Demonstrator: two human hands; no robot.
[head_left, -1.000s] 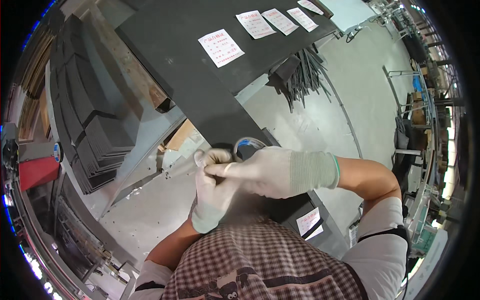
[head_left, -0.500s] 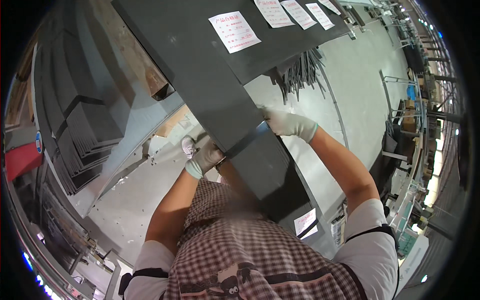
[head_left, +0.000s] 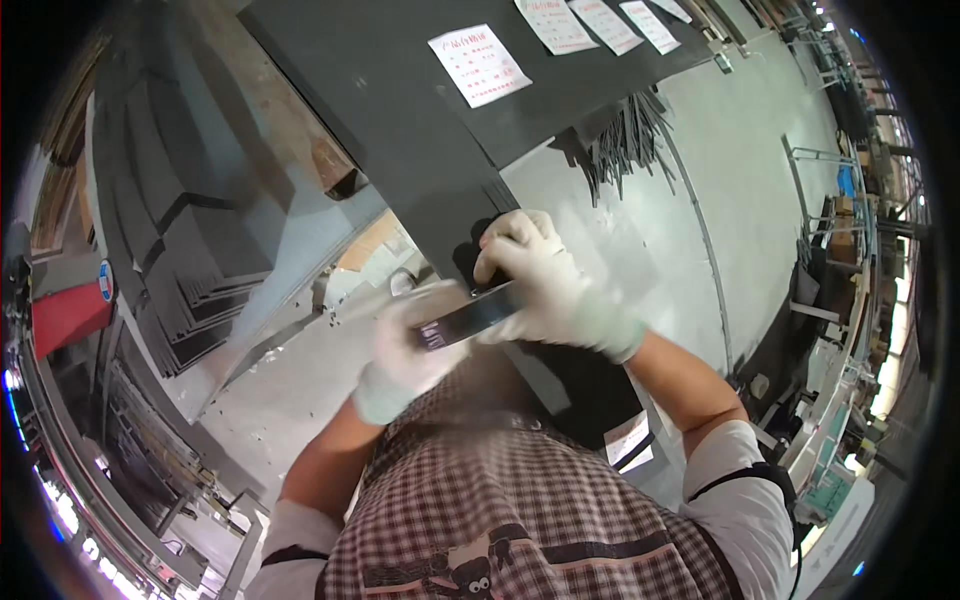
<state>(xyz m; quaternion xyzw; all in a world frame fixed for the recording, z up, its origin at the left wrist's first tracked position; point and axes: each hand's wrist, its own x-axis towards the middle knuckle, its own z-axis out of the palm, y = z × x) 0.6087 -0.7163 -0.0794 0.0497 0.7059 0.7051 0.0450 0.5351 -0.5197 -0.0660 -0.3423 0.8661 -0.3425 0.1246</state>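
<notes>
Both of my hands wear whitish gloves and are close together over a long stack of dark grey panels (head_left: 400, 165). Between them is a dark, shiny flat bar (head_left: 470, 318), tilted, with small pale markings near its left end; its exact kind I cannot make out. My left hand (head_left: 408, 345), blurred by motion, is closed around the bar's left end. My right hand (head_left: 535, 275) grips the other end, its upper fingers curled above the panel surface. The right end of the bar is hidden by the right glove.
White paper labels with red print (head_left: 482, 66) lie on the dark panels at the far side. Dark strips (head_left: 625, 145) hang from the stack's right edge. Stacked grey sheets (head_left: 215, 260) stand at left, beside a red panel (head_left: 72, 315). Another label (head_left: 628, 438) is near my right elbow.
My hands have come from opposite edges of the stack toward its middle and risen. The dark bar now shows between them, where a dark band lay across the panels before.
</notes>
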